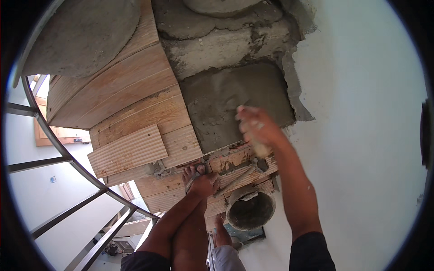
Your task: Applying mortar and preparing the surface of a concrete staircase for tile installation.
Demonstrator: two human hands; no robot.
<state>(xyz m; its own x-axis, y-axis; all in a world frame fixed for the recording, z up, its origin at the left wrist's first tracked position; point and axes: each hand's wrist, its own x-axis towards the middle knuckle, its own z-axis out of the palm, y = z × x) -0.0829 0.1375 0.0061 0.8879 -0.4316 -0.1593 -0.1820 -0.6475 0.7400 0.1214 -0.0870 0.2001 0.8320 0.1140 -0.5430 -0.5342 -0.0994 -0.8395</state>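
Observation:
My right hand [260, 128] hovers over a patch of wet grey mortar [235, 97] on the step beside the wall. Motion smears its fingers. A pale yellowish shape [260, 148] shows under the palm, and I cannot make out what it is. My left hand [206, 184] is closed low by my bare foot [193, 172], at the near edge of the step. Whether anything is inside it is hidden. A long, thin, mortar-smeared tool [239, 179] lies on the lower step to its right, with a dark lump [260, 165] at its far end.
A bucket [234, 197] with dark contents stands on the lower step. Wood-look tiles [169, 106] cover the left of the stairs, with a loose ribbed tile [129, 151] on top. A metal railing [68, 158] curves along the left. The white wall [361, 135] rises right. Another person's leg [222, 232] shows below.

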